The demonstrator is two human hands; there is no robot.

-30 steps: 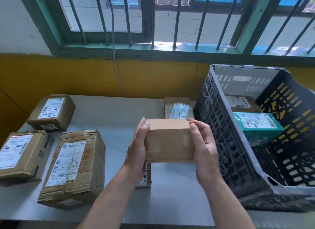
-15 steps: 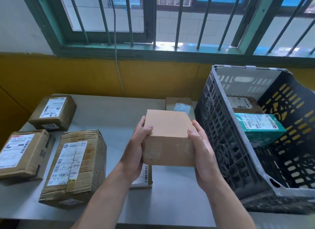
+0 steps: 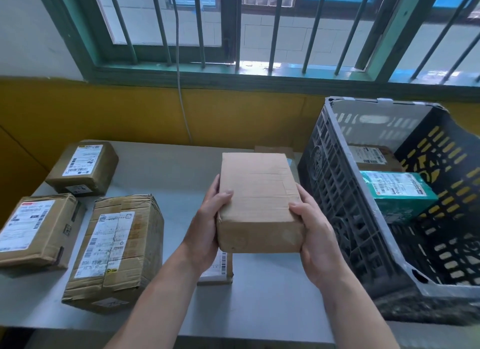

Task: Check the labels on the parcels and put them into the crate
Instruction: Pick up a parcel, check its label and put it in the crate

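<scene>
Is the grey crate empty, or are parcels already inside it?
Not empty. The crate holds at least two parcels: a green box with a label on top, and a brown box behind it.

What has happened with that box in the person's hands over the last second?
The plain cardboard parcel was tipped so its broad, unlabelled face now turns toward the person. The left hand and right hand kept their grip on its sides. The labelled parcels on the table and those in the crate stayed put.

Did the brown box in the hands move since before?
Yes. The held box tipped up and back, now hiding most of the table parcel beside the crate.
</scene>
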